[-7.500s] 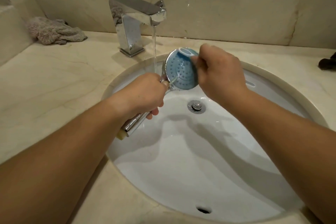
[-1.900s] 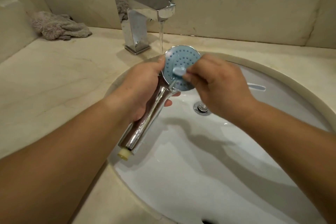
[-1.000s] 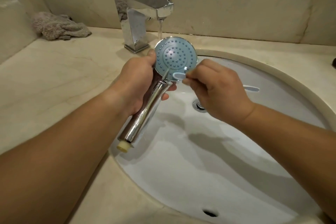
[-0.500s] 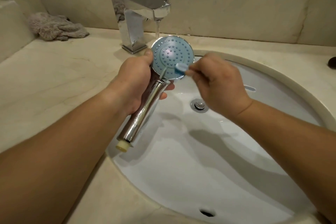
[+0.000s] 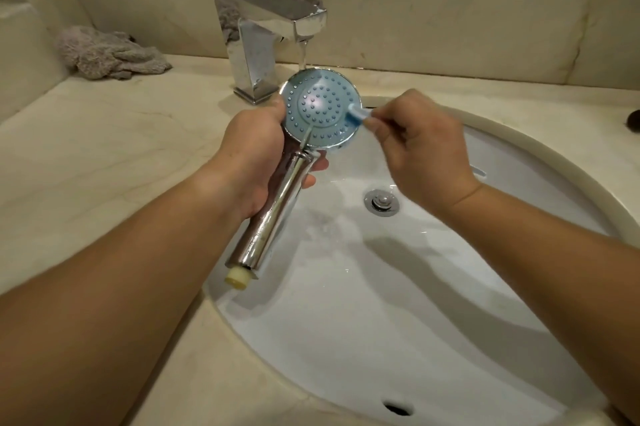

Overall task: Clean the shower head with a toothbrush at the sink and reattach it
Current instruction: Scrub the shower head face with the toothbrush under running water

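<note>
Scrubbing goes on in the head view: the shower head (image 5: 320, 114) is held over the sink (image 5: 540, 145) by the left hand (image 5: 254, 152), fingers wrapped round its handle. The toothbrush (image 5: 356, 115), pinched by the right hand (image 5: 420, 152), has been slid from the face's bottom to its right edge. More scrubbing is likely needed.
</note>
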The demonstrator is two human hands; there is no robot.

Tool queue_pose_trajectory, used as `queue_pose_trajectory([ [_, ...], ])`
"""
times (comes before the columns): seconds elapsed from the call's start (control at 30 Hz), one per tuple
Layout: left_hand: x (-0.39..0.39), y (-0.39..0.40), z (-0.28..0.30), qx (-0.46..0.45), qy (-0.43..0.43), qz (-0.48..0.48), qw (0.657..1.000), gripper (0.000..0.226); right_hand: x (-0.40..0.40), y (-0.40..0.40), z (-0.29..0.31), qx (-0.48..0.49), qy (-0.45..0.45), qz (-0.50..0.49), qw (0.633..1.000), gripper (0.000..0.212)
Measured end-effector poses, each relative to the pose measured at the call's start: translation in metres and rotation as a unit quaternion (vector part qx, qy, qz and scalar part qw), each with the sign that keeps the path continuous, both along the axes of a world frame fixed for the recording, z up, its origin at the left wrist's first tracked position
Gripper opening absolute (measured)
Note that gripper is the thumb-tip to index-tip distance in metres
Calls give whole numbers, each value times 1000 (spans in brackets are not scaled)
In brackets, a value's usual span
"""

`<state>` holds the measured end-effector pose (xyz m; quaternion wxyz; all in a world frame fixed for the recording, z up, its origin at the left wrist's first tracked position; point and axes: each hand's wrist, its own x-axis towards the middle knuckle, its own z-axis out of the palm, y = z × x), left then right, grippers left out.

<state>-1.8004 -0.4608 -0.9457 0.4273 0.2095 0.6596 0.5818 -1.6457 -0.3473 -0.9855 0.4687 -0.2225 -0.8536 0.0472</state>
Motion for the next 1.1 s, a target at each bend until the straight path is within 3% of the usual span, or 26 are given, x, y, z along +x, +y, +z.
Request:
queue_pose_trajectory([
  [0.13, -2, -1, -1, -6, 1, -6, 1000, 46, 0, -3, -6, 23, -40, 27, 999, 17],
  [0.27, -1, 0, 0, -4, -11, -1, 1000, 46, 2, 4, -2, -19, -2, -14, 1000, 17],
  [0.37, -2, -1, 0, -14, 13, -4, 1000, 45, 1, -1, -6, 0, -51, 10, 999, 16],
  [0.5, 5, -1, 0, -23, 42, -30, 998, 43, -1, 6, 5, -58, -2, -33, 998, 17],
  [0.7, 9, 1, -1, -44, 82, -37, 995, 38, -8, 5, 10, -89, 3, -46, 995, 19],
  [0.83, 10, 3, -2, -40, 109, -52, 992, 39, -21, -6, 17, -62, -45, -21, 997, 20],
  [0.93, 11, 3, -3, -44, 118, -60, 990, 39, -21, -4, 22, -99, -43, -44, 993, 20],
  [1.03, 11, 1, -7, -87, 105, -76, 988, 41, -23, -8, 20, -78, -142, -17, 987, 20],
  [1.1, 10, 1, -10, -112, 83, -76, 987, 44, -29, -7, 31, -145, -162, -28, 976, 20],
])
